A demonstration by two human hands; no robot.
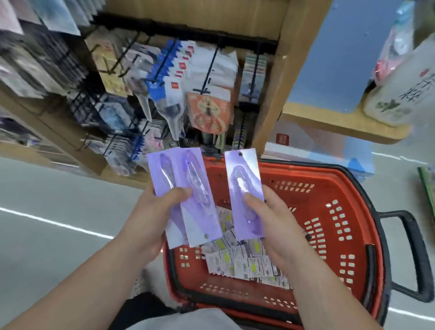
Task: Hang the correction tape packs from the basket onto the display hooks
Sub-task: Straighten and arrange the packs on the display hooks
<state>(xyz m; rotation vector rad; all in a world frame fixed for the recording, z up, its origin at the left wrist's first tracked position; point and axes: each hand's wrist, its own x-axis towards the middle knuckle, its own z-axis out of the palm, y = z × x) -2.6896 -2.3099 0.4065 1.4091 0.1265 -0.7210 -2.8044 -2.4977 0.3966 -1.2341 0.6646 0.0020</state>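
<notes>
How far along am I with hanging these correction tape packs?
Done: I can't tell whether any purple packs hang on the black wire display hooks yet. In hand: your left hand grips two purple blister-card packs, your right hand grips a single purple pack, hang hole up. Left: hanging these three, plus the white-backed packs lying in the red plastic basket.

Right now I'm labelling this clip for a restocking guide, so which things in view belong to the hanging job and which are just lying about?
Job:
- left hand holding purple packs
- right hand holding single purple pack
- red basket with more packs
- display hooks

Lying about:
- frosted bottle on the side shelf
- boxes on the floor
- green book
</notes>
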